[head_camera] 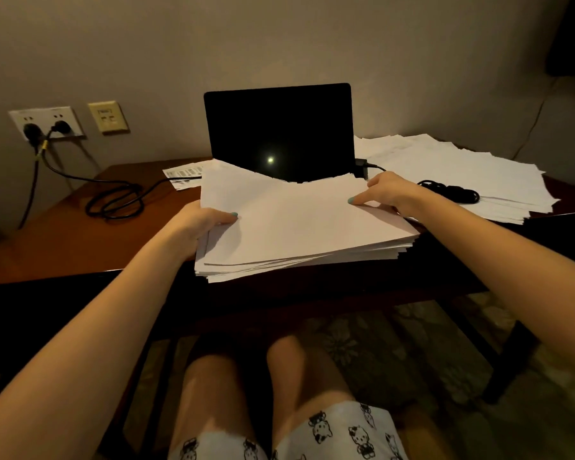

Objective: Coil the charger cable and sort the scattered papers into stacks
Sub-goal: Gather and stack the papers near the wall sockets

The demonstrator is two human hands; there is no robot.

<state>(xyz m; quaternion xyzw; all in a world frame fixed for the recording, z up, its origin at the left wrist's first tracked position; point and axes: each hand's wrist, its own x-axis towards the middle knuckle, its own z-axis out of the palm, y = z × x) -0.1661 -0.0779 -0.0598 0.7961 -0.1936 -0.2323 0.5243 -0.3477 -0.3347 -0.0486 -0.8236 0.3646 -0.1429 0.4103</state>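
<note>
Head view, seated at a reddish-brown wooden bench (63,234). Both hands are on a thick stack of white paper sheets (299,227) at the bench's near edge, right in front of me.

- Left hand (206,224): grips the stack's left edge. Thumb lies on the top sheet; the fingers are tucked under the stack and hidden.
- Right hand (382,194): holds the far right corner. Thumb is pressed flat on the top sheet, and the fingers (377,180) curl over the far edge.
- Stack: edges are uneven, with sheets stepped out along the near and right sides. I cannot tell whether it rests fully on the bench or is lifted a little.
- Black laptop screen (279,127): upright just behind the stack, dark, with one small light spot reflected. The stack's far edge hides its lower part.
- Loose spread pile of white papers (462,161): on the bench to the right of the laptop, fanned out untidily.
- Bundle of coiled black cable (452,190): lies on top of that pile, near my right hand but not touching it. A lead runs from it to a small black power adapter (362,167) beside the screen's right edge.
- Printed white sheet (183,174): lies flat to the left of the laptop and is partly covered by the stack.
- Black looped cable (113,200): on the left of the bench, running up to two plugs in a white double wall socket (47,122). A beige wall plate (108,117) sits beside the socket.
</note>
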